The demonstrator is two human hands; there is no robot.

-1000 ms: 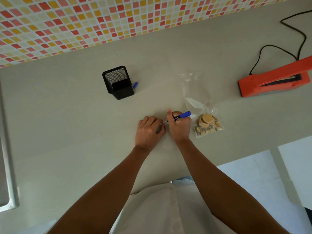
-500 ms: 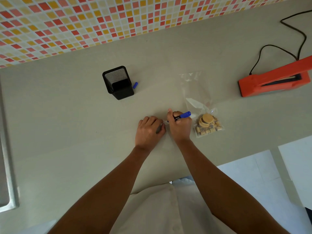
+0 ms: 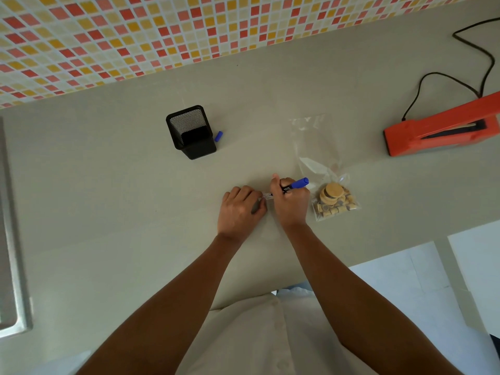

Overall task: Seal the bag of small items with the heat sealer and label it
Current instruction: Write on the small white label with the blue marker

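A clear plastic bag [image 3: 316,158] lies on the counter, with small wooden discs and pegs [image 3: 334,201] gathered at its near end. My right hand [image 3: 290,204] grips a blue marker [image 3: 293,184], its tip pointing left at a small white label [image 3: 266,196]. My left hand [image 3: 240,209] rests with fingers curled on the counter and pins that label, mostly covering it. The orange heat sealer [image 3: 441,131] lies at the far right, its black cord [image 3: 460,79] trailing back.
A black mesh pen holder [image 3: 192,132] stands behind my hands, with the blue marker cap [image 3: 218,136] lying beside it. A steel sink edge [image 3: 13,239] runs along the left. The tiled wall is at the back, and the counter's front edge drops off at right.
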